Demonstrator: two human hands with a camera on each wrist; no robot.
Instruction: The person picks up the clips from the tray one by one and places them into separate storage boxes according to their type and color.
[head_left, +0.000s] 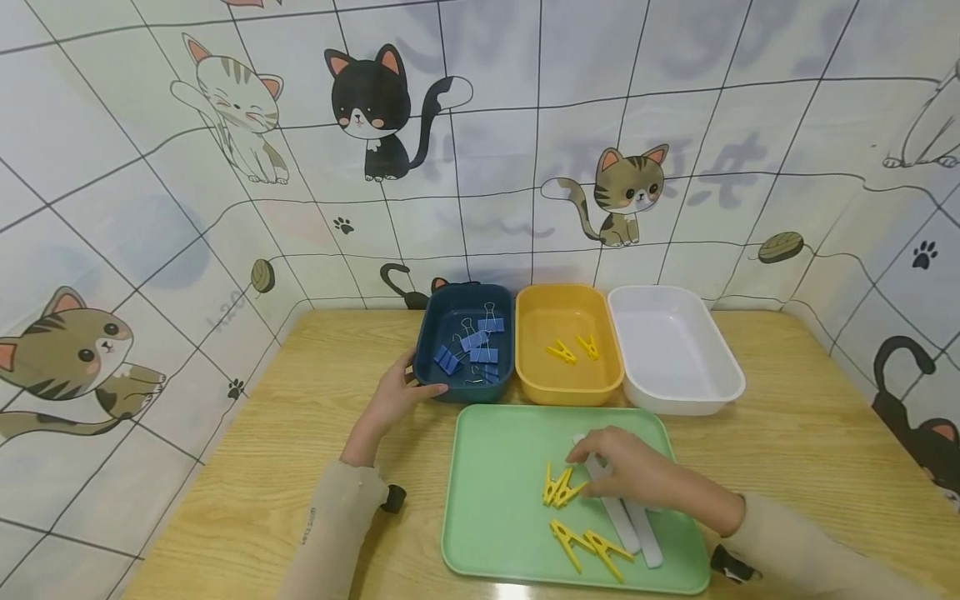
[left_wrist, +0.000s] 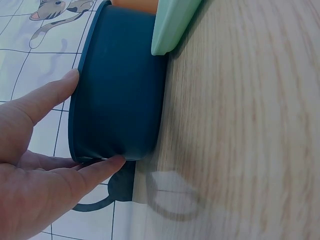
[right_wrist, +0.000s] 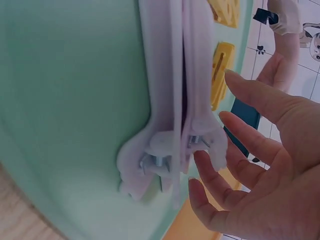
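Observation:
My left hand [head_left: 393, 392] rests at the front left corner of a dark blue bin [head_left: 480, 395], its thumb on the rim and its straight fingers along the outer wall. Inside that bin lie several blue binder clips [head_left: 483, 356]. Over the green tray [head_left: 495, 500], my right hand [head_left: 633, 471] hovers with slightly bent, spread fingers and holds nothing. Beneath it are long white plastic clips [head_left: 618, 525], whose metal springs show in the right wrist view. Several yellow clothespins [head_left: 557, 485] lie on the tray to the left of these clips, close to the right fingertips.
To the right of the blue bin stands a yellow bin [head_left: 570, 393] with two yellow clothespins inside. A white bin [head_left: 682, 404] sits at the right end of the row. Behind the wooden table [head_left: 300, 367] rises a cat-patterned wall covering [head_left: 495, 167].

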